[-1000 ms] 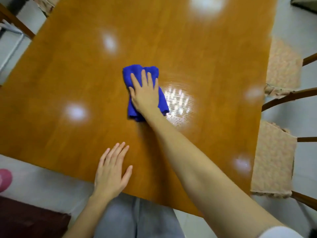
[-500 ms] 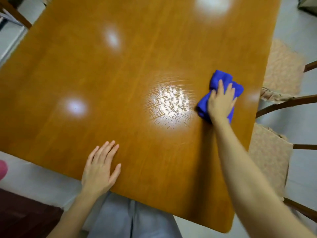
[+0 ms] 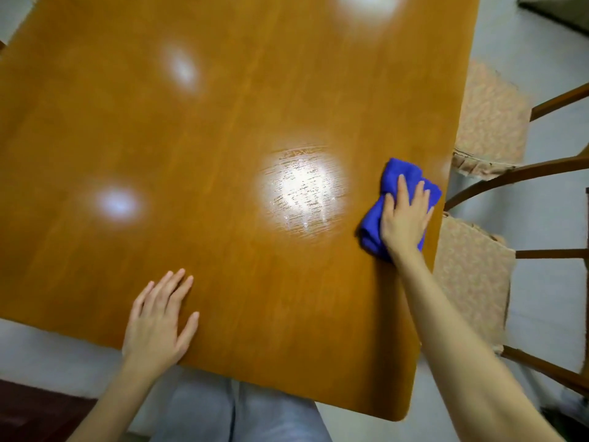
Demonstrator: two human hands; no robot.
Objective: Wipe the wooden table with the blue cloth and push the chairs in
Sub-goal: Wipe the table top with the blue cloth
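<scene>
Near the right edge of the glossy wooden table [image 3: 223, 122], the bunched, soft blue cloth [image 3: 369, 237] lies with its long axis pointing away and slightly right. The right hand [image 3: 403, 220] presses it with straight fingers. The left hand [image 3: 156, 327] rests flat near the front edge. 2 fabric-cushioned chairs [image 3: 487, 122] stand just beside the table.

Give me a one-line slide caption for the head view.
Right hand presses the blue cloth near the right edge of the wooden table; left hand rests flat.
</scene>
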